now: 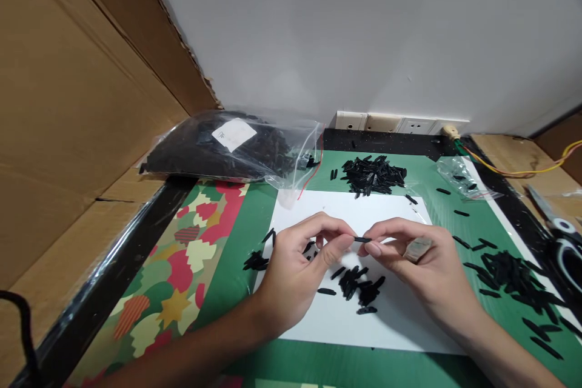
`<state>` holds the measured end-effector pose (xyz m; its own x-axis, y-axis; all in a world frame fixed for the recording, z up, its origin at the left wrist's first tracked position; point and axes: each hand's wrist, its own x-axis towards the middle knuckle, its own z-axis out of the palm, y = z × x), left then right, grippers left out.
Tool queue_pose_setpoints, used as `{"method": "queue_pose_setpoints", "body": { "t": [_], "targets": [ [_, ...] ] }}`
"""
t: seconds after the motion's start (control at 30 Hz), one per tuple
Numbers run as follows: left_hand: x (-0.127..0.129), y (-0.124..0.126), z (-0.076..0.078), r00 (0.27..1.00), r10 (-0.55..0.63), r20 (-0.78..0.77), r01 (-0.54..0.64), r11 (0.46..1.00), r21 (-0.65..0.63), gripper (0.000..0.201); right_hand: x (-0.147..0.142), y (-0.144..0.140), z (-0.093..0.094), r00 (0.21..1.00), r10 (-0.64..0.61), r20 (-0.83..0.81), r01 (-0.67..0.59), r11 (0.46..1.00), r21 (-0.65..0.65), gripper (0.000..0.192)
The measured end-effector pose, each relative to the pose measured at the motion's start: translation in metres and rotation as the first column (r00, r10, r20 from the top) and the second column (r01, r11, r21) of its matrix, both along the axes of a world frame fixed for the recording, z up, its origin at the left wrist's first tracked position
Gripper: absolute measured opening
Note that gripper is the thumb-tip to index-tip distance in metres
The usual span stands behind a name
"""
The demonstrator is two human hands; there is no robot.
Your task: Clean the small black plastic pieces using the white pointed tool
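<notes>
Two hands [300, 264] [418, 260] above white sheet [391, 321], green mat [254, 218], grey wall [364, 30].

A green mat [254, 370] covers the table, bearing a white sheet [400, 327], a clear bag [227, 145] and loose black sticks [513, 276].

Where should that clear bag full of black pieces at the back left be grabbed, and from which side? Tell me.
Probably the near right corner of the bag, by its zip strip with the red line, coming from the white sheet side. There the plastic lies flat and empty; the rest bulges with loose pieces, and cardboard blocks the left and rear.
</notes>
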<state>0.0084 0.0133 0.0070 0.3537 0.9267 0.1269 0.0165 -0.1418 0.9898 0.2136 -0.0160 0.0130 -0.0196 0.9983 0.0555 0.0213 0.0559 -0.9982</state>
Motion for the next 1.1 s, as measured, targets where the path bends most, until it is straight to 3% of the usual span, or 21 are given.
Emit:
{"method": "queue_pose_setpoints", "body": {
  "t": [0.23,0.47,0.6,1.1],
  "targets": [
    [-0.0004,-0.0028,-0.0002,1.0,-0.023,0.011,0.024,0.998,-0.051,0.02,0.002,-0.0004,-0.0049,0.998,0.01,-0.055,-0.013,0.999,-0.048,0.015],
    [-0.003,-0.0015,-0.002,0.997,-0.067,-0.033,0.065,0.996,-0.063,0.023,0.0023,-0.0015,-0.0046,0.997,0.022,-0.071,-0.025,0.999,-0.04,0.009],
    [-0.0026,-0.001,-0.0034,0.998,-0.053,-0.038,0.051,0.998,-0.032,0.021,0.0002,-0.0014,-0.0035,0.996,0.028,-0.081,-0.028,1.0,0.003,0.005],
    [-0.002,0.0002,0.0008,0.998,0.012,-0.056,-0.004,0.99,0.142,0.013,0.0012,-0.0014,-0.0043,0.997,0.01,-0.076,-0.012,1.0,-0.026,0.008]
  ]
}}
